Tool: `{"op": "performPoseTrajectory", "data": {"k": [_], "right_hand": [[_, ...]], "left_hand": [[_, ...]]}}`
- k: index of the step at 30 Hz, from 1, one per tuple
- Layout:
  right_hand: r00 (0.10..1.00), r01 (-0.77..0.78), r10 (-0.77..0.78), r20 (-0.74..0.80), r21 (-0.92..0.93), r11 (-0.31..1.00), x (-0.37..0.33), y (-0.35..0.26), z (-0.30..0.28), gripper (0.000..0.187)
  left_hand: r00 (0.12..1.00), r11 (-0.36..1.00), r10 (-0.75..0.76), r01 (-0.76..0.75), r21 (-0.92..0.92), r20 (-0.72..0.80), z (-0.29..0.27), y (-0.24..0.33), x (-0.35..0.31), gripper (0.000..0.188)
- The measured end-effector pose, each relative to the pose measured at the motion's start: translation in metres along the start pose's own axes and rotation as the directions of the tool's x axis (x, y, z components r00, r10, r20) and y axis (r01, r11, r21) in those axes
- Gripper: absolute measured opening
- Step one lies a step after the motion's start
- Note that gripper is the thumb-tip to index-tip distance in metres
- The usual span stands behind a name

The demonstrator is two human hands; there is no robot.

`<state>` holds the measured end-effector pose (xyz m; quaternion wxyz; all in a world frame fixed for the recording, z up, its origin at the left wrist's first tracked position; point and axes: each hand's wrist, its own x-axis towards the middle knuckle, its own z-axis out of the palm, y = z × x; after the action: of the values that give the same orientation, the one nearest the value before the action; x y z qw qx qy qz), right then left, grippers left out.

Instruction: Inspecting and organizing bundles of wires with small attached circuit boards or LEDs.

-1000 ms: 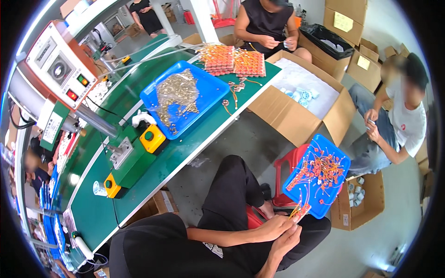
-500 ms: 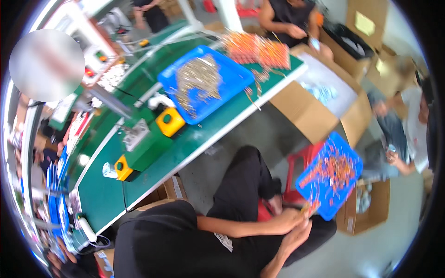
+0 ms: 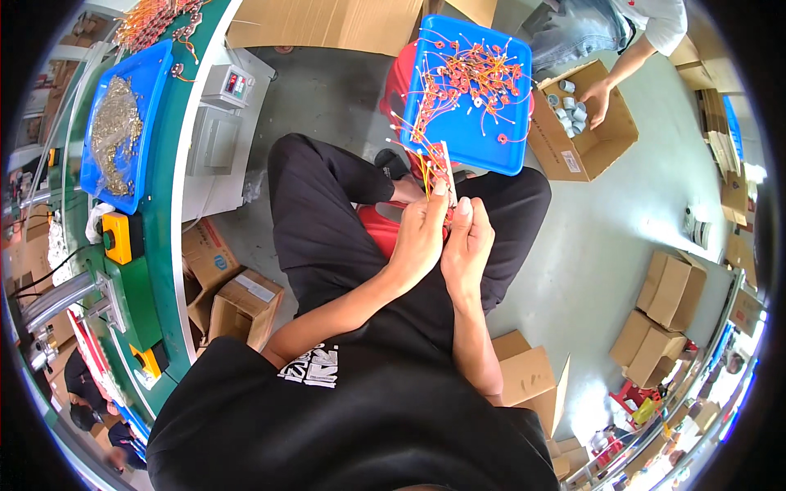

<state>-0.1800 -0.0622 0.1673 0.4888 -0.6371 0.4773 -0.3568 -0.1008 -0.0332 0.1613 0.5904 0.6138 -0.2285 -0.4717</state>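
Note:
My left hand (image 3: pixel 419 233) and my right hand (image 3: pixel 467 245) are close together above my lap, fingers pinched. Between them they grip a narrow strip of small reddish parts with orange and yellow wires (image 3: pixel 439 168), which points up toward the tray. My fingers hide its lower end. Just beyond stands a blue tray (image 3: pixel 471 141) with a loose heap of small red round parts on thin wires (image 3: pixel 483 78). It rests on a red stool (image 3: pixel 399 82), and several wired parts hang over its near left corner.
At left a green workbench (image 3: pixel 170 245) carries a blue tray of small metal pieces (image 3: pixel 115 135) and a yellow button box (image 3: pixel 121 237). At upper right another person's hand (image 3: pixel 598 102) reaches into a cardboard box (image 3: pixel 565 155) of grey-white cylinders. Open cartons (image 3: pixel 246 307) stand under the bench.
My view has swung to the right, so the bench now lies at the left edge. Both hands still grip the wired strip. The other person's hand has reached into the carton.

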Motion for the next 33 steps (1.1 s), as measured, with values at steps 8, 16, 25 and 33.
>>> {"op": "performPoseTrajectory", "data": {"k": [8, 16, 25, 33], "right_hand": [[0.964, -0.267, 0.25, 0.096, 0.366, 0.891, -0.002, -0.009, 0.003, 0.032], [0.99, -0.134, 0.136, -0.027, 0.071, 0.988, -0.008, -0.014, 0.01, 0.034], [0.995, -0.1, 0.1, 0.004, 0.12, 0.988, -0.009, -0.009, 0.01, 0.033], [0.91, -0.415, 0.383, 0.16, 0.393, 0.821, -0.007, -0.006, 0.013, 0.033]], "left_hand": [[0.994, 0.96, 0.106, -0.097, 0.262, -0.022, -0.005, 0.006, -0.006, 0.051], [0.985, 0.975, 0.169, -0.164, 0.15, -0.02, -0.009, -0.003, -0.003, 0.047], [0.985, 0.961, 0.173, -0.167, 0.22, -0.01, -0.012, -0.007, 0.002, 0.045], [0.984, 0.958, 0.176, -0.17, 0.229, -0.006, -0.014, -0.001, 0.002, 0.042]]}}
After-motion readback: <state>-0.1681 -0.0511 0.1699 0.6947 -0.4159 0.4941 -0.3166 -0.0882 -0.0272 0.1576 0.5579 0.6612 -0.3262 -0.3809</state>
